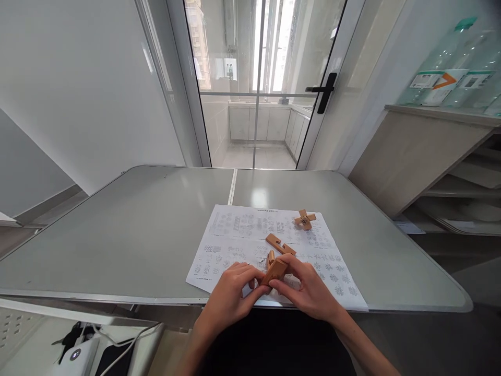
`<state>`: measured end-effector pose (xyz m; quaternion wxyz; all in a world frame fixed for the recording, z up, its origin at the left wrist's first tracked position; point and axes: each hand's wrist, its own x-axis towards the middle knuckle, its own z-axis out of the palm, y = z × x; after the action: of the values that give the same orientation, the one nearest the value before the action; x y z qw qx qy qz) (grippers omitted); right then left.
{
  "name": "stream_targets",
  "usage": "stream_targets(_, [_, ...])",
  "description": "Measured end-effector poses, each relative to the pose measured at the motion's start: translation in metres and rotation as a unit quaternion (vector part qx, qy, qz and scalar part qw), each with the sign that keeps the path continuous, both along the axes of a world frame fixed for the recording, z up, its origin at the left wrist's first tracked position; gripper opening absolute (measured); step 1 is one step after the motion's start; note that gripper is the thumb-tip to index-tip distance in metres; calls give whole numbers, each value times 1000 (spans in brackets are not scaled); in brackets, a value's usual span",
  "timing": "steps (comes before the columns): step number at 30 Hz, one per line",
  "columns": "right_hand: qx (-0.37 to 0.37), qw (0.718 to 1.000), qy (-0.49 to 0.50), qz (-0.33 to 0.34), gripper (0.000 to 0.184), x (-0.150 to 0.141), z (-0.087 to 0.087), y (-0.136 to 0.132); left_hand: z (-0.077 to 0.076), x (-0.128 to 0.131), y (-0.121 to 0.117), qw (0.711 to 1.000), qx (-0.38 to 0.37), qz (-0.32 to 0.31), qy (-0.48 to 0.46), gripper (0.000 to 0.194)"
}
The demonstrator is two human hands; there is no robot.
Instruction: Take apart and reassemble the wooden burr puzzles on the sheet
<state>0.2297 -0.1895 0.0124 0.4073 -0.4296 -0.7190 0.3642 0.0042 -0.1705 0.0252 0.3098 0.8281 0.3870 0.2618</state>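
Observation:
Between my two hands, near the table's front edge, is a flat wooden puzzle piece point(275, 270), held tilted. My left hand point(237, 290) pinches its lower left end with thumb and fingers. On the other side my right hand point(309, 287) grips it at the upper and lower right. Just behind it stands a rounded wooden piece point(271, 258), partly hidden by the held one. A notched wooden puzzle piece point(280, 244) lies on the printed sheet point(230, 245) beyond my fingers. Farther back on the sheet's right sits a cross-shaped wooden assembly point(305, 220).
The grey folding table point(117, 235) has a centre seam and metal rim. Past it is a glass door point(258, 94) with a black handle point(324, 93). Large water bottles point(442, 78) stand on a shelf unit at right. At lower left are a white device point(78, 357) and cables.

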Motion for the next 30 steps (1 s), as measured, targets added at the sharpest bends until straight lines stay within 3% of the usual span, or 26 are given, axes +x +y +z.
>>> stream_targets(4, [-16, 999, 40, -18, 20, -4, 6, -1, 1, -1, -2, 1000, -10, -4, -17, 16])
stream_targets(8, [-60, 995, 72, 44, 22, -4, 16, -2, 1, -3, -4, 999, -24, 9, -40, 18])
stream_targets(14, [-68, 996, 49, -3, 29, 4, 8, -2, 0, -5, -2, 994, -56, 37, -85, 20])
stream_targets(20, [-78, 992, 33, -97, 49, 20, 3, 12, -2, 0, -2, 996, -40, 60, -46, 24])
stream_targets(27, [-62, 972, -132, -182, 48, 59, 2, 53, -3, 1, -2, 997, -30, 59, -42, 20])
stream_targets(30, [-49, 957, -237, -158, 41, 66, -1, 66, -4, 0, -3, 997, -25, 64, -39, 20])
